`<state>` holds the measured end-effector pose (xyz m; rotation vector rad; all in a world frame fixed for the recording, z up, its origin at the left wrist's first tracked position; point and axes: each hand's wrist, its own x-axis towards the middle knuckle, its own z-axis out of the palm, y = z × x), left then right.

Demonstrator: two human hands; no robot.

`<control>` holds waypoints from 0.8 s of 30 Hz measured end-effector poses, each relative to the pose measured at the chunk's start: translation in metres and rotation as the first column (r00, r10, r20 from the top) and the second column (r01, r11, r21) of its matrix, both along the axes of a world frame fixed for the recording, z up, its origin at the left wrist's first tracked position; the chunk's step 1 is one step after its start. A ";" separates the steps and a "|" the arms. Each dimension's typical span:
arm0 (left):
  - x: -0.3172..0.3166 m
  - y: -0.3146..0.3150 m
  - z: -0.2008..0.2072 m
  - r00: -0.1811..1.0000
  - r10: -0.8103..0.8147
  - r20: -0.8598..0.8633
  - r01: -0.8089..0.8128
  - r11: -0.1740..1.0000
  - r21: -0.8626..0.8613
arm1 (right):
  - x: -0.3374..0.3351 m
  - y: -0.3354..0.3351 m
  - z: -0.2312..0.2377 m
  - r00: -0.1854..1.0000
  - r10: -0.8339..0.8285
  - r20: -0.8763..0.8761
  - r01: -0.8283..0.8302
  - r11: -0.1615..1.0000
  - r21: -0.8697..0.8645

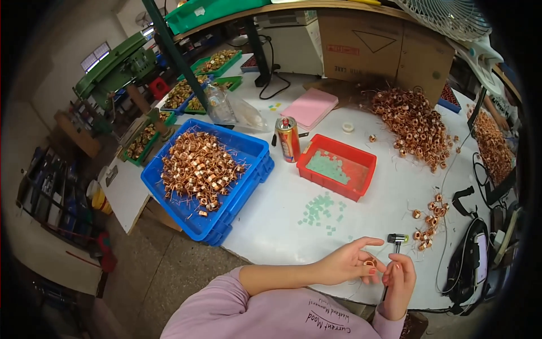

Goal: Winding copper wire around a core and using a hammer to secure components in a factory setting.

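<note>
Near the front edge of the table, my left hand [349,263] pinches a small copper wire coil [369,263] between thumb and fingers, its index finger stretched out. Close beside it, my right hand [400,278] is closed around the handle of a small hammer [397,238], whose head, with a yellowish-green end, points up. To the right lies a loose group of copper coils [435,212] with wire ends sticking out. Small pale green squares [322,210] are scattered on the white table [265,226] ahead of my left hand. More squares lie in a red tray [364,195].
A blue crate [212,226] heaped with coils stands at the left. Behind the red tray are a drink can [288,138], a pink notebook [310,107] and a tape roll [348,127]. A large coil pile [409,124] lies before a cardboard box [384,53]; a black pouch [468,265] lies right.
</note>
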<state>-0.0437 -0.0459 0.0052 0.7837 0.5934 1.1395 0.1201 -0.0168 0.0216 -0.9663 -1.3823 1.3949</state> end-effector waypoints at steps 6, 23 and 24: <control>-0.006 -0.008 0.003 0.987 -0.163 -0.005 0.163 0.986 0.013 | 0.005 0.020 -0.006 0.938 0.284 -0.198 -0.321 0.928 -0.189; 0.002 -0.006 0.006 0.969 -0.210 -0.132 0.202 0.977 -0.075 | -0.006 0.048 -0.002 0.633 0.736 -0.239 -0.774 0.594 -0.222; 0.002 -0.008 0.007 0.972 -0.201 -0.126 0.191 0.978 -0.086 | -0.007 0.044 -0.007 0.713 0.655 -0.250 -0.700 0.685 -0.204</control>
